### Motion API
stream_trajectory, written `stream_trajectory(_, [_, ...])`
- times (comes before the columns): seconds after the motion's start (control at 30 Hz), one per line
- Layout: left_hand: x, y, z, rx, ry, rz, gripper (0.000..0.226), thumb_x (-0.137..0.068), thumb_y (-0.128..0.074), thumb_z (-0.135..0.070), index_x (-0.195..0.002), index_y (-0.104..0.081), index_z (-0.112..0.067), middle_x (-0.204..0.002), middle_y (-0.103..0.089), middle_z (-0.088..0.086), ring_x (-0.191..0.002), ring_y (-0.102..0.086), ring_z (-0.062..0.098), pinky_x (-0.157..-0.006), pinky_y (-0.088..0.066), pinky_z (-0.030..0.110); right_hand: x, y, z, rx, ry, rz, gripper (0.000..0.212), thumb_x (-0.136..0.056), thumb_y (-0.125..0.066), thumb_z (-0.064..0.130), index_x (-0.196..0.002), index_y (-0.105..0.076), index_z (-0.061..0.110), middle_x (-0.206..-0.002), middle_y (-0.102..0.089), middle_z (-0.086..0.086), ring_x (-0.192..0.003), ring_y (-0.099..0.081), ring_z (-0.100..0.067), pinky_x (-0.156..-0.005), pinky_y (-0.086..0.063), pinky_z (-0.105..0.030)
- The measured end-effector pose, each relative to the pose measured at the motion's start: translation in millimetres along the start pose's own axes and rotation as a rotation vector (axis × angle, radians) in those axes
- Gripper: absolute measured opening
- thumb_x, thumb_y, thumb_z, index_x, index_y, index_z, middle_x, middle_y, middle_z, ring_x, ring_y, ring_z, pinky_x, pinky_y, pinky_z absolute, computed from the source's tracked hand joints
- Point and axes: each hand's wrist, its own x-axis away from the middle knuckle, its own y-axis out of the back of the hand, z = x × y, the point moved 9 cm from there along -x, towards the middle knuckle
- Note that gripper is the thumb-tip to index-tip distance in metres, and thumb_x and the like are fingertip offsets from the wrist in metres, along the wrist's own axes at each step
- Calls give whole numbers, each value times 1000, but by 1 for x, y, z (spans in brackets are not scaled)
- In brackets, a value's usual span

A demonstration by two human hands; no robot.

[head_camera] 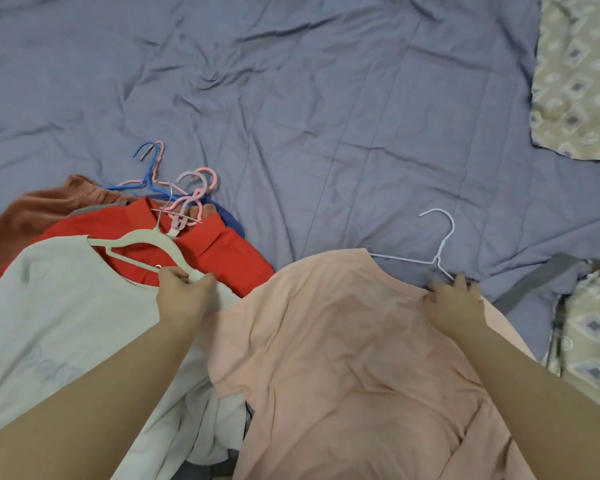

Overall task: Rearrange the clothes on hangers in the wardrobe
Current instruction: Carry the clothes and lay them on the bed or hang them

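Note:
A pale pink shirt (354, 341) lies spread on the bed in front of me, with a thin white wire hanger (439, 249) sticking out at its top right. My right hand (454, 304) grips the shirt's top edge where the hanger arm enters it. To the left a white shirt (56, 320) lies on a cream hanger (142, 242). My left hand (182, 294) pinches the right arm of that cream hanger. Under it lie a red garment (222, 254) and a rust-brown one (32, 209).
A bunch of pink and blue hangers (174, 181) lies above the pile of clothes. The blue-grey bedsheet (326, 116) is wrinkled and covers the bed. Patterned pillows (579, 74) sit at the right edge, with a grey strap (537, 282) beside the lower one.

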Motion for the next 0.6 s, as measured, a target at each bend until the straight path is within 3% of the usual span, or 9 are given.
stream_trajectory(0.13, [8, 3, -4, -12, -37, 39, 34, -79, -73, -24, -89, -43, -9, -71, -41, 1, -64, -40, 18, -58, -35, 29, 0, 4, 0, 60, 48, -4, 32, -91, -51, 25, -118, -62, 15, -126, -44, -20, -123, -40, -39, -103, -35, -45])
stream_trajectory(0.23, [18, 4, 1, -42, -40, 74, 35, -80, -74, -27, -86, -44, -9, -71, -42, 3, -64, -40, 18, -57, -34, 28, 15, 8, 14, -5, 137, -40, 26, -88, -56, 22, -105, -64, 5, -113, -46, -18, -104, -52, -39, -88, -44, -44])
stream_trajectory(0.37, [29, 6, 6, -53, -37, 94, 31, -83, -71, -25, -85, -45, -8, -72, -45, 4, -68, -43, 21, -57, -35, 31, 43, 20, 22, -94, 191, -180, 15, -88, -57, 18, -92, -61, 4, -99, -46, -15, -83, -53, -36, -68, -44, -39])
stream_trajectory(0.47, [33, 10, 5, -55, -42, 125, 26, -83, -70, -20, -87, -49, -6, -73, -49, 3, -69, -47, 21, -59, -36, 32, 56, 30, 18, -118, 195, -238, 16, -88, -58, 23, -86, -59, 7, -95, -47, -12, -78, -54, -35, -66, -46, -41])
stream_trajectory(0.6, [37, 17, 15, -26, -42, 173, 15, -79, -66, -8, -81, -50, -7, -69, -50, 4, -67, -47, 22, -58, -37, 30, 78, 51, 10, -302, 201, -358, 17, -87, -64, 22, -80, -71, 8, -87, -50, -7, -69, -57, -32, -61, -47, -38])
